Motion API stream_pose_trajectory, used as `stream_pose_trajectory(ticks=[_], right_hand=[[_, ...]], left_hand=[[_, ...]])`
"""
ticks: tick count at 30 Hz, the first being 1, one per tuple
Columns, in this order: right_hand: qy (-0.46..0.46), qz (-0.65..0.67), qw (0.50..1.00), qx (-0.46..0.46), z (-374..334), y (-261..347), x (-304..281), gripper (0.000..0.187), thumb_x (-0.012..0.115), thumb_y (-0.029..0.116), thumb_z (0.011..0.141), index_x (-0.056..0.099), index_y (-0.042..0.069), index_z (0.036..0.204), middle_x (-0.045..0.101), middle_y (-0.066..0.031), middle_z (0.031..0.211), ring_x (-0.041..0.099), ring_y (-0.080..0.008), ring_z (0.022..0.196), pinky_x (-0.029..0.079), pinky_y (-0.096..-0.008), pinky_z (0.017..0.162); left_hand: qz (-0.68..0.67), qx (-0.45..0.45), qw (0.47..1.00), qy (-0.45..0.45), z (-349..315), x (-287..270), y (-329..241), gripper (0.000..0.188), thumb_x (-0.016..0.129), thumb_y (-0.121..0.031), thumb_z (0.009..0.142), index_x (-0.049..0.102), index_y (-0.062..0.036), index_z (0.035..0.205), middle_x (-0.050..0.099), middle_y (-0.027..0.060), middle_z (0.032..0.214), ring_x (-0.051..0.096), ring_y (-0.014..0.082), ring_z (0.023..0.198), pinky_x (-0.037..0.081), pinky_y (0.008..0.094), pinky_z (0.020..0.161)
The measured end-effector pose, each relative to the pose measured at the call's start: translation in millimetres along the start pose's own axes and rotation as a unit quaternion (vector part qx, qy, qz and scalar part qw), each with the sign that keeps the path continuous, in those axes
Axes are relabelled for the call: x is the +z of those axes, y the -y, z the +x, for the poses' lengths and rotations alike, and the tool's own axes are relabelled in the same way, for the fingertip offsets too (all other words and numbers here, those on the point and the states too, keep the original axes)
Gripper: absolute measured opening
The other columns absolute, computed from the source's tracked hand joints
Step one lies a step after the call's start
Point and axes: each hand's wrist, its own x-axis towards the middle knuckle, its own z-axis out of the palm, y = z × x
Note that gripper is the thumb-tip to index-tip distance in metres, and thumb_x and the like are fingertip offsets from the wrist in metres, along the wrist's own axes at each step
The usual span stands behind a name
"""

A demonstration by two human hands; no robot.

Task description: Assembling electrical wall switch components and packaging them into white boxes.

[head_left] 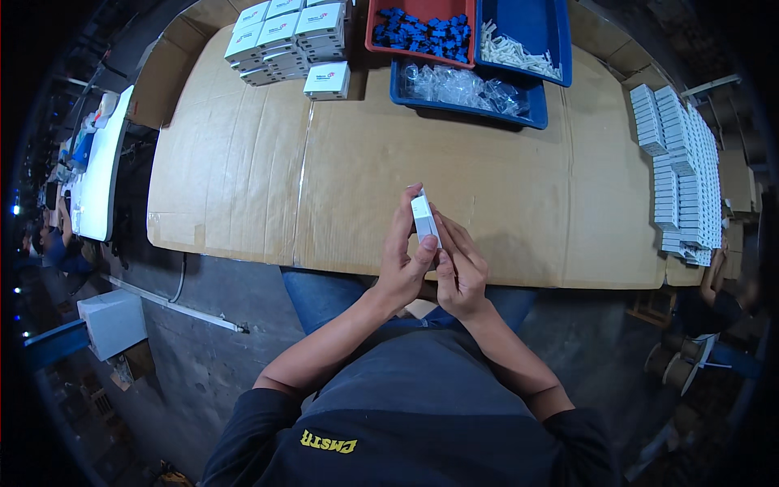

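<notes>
Both my hands hold one small white box (pixel 423 217), tilted on edge above the near part of the cardboard-covered table (pixel 243 187). My left hand (pixel 403 258) grips it from the left, with fingers along its side and the thumb at its lower end. From the right, my right hand (pixel 462 268) closes on it, with the thumb near the bottom corner. The fingers hide much of the box's right side.
White boxes (pixel 280 32) are stacked at the far left, with a single box (pixel 327 79) in front. A red bin (pixel 375 36) holds blue parts; a blue bin (pixel 565 49) holds white pieces; another blue bin (pixel 462 115) holds clear plastic. Slim white boxes (pixel 686 170) stand stacked at the right.
</notes>
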Motion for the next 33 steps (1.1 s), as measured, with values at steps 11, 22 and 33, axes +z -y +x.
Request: stream_pose_trajectory(ticks=[11, 22, 33], right_hand=[[-0.028, 0.019, 0.999, 0.025, -5.8, 0.1, 4.9, 0.04, 0.052, 0.009, 0.103, 0.06, -0.011, 0.137, 0.062, -0.0286, 0.139, 0.065, -0.0432, 0.123, 0.052, -0.0457, 0.105], [-0.052, 0.273, 0.906, 0.32, 7.0, 11.4, -17.7, 0.055, 0.049, 0.039, 0.11, 0.052, -0.003, 0.145, 0.06, -0.0169, 0.137, 0.056, -0.0233, 0.131, 0.048, -0.0359, 0.107], [-0.074, 0.435, 0.779, 0.445, 5.3, 18.2, 11.5, 0.054, 0.064, 0.029, 0.104, 0.047, -0.001, 0.146, 0.058, -0.0116, 0.139, 0.055, -0.0163, 0.125, 0.045, -0.0337, 0.105]], left_hand=[[0.01, -0.003, 1.0, 0.002, -3.1, -0.4, 3.9, 0.086, 0.059, -0.047, 0.105, 0.021, 0.0057, 0.162, 0.03, 0.0202, 0.165, 0.033, 0.0306, 0.151, 0.029, 0.0432, 0.121], [0.129, 0.086, 0.986, 0.058, 2.2, -7.3, 10.2, 0.097, 0.066, -0.04, 0.098, 0.01, 0.0043, 0.164, 0.014, 0.0275, 0.17, 0.024, 0.0396, 0.156, 0.023, 0.0483, 0.125], [0.224, 0.13, 0.966, 0.022, 10.2, -5.2, 9.1, 0.122, 0.053, -0.087, 0.083, 0.031, 0.0099, 0.155, 0.037, 0.0288, 0.157, 0.042, 0.0428, 0.136, 0.037, 0.0526, 0.113]])
